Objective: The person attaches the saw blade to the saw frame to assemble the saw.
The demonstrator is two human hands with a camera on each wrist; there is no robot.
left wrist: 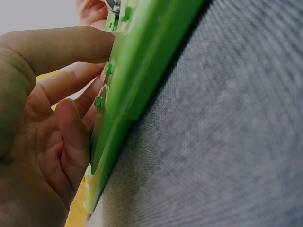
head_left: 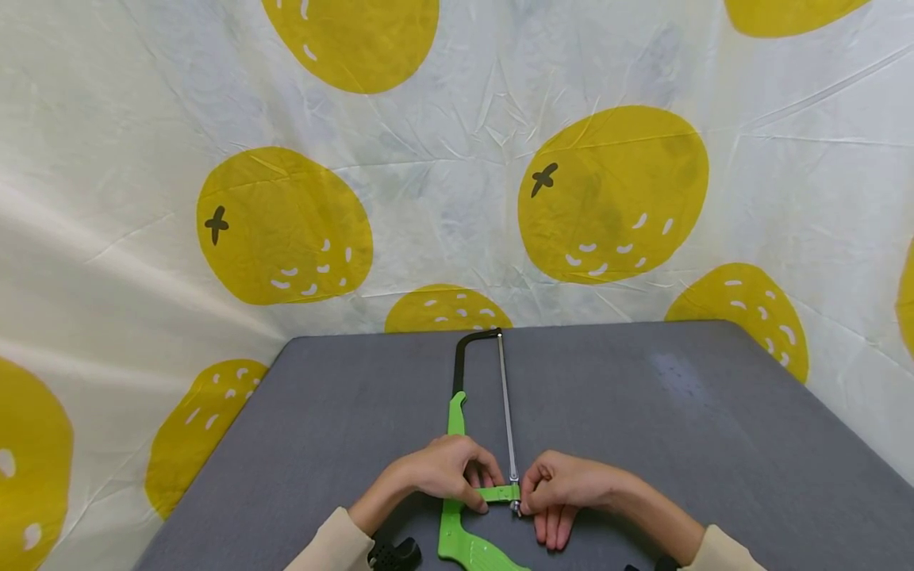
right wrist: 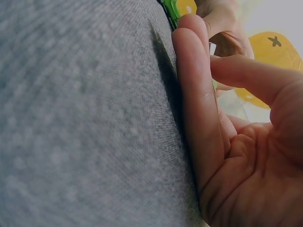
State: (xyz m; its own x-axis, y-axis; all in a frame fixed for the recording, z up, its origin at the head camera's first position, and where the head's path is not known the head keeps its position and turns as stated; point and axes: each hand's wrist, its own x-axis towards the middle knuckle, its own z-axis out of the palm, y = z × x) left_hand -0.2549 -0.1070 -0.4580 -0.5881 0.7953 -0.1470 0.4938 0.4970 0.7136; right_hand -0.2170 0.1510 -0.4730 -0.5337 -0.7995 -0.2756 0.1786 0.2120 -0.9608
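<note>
A hacksaw with a green handle (head_left: 464,539), a black front bow (head_left: 460,365) and a thin silver blade (head_left: 507,404) lies flat, its handle towards me. My left hand (head_left: 446,468) holds the green frame at the short crosspiece (head_left: 497,494) near the blade's near end. In the left wrist view, the left thumb presses on the green frame (left wrist: 137,71). My right hand (head_left: 571,480) pinches the small metal wing nut (head_left: 516,507) at that end between thumb and forefinger. Its other fingers (right wrist: 199,94) extend along the tabletop in the right wrist view.
The hacksaw lies on a grey cloth-covered table (head_left: 628,396) with a pale smudge at the right. Behind and beside it hangs a white curtain (head_left: 443,214) printed with large yellow fruit. A black wrist device (head_left: 394,553) shows by the left sleeve.
</note>
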